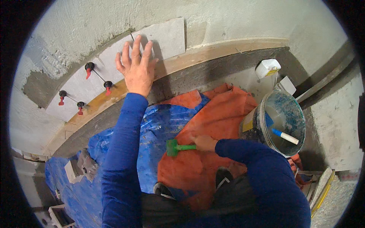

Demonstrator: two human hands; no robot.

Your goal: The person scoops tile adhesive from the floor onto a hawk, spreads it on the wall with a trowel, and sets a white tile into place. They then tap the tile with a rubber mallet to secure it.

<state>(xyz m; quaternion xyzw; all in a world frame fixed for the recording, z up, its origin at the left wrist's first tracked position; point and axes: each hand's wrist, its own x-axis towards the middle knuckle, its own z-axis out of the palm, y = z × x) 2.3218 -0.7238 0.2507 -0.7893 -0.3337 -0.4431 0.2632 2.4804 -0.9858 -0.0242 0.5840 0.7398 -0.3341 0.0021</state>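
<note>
My left hand (137, 72) lies with its fingers spread against a light grey wall tile (167, 40), over the joint with the tile to its left. My right hand (206, 143), lower down and to the right, grips a green mallet (172, 147) by its handle; the head points left, away from the wall. Black and red levelling clips (89, 69) sit in pairs on the two joints farther left. Beneath the tile row runs a wooden batten (213, 47), which the tiles' lower edges meet.
A blue tarp (152, 129) and an orange sheet (213, 117) cover the floor. To the right stands a bucket (262, 129) with a blue-and-white-handled tool (285, 136) inside. Behind it is a white container (268, 68). A grey glove (87, 165) lies at the left.
</note>
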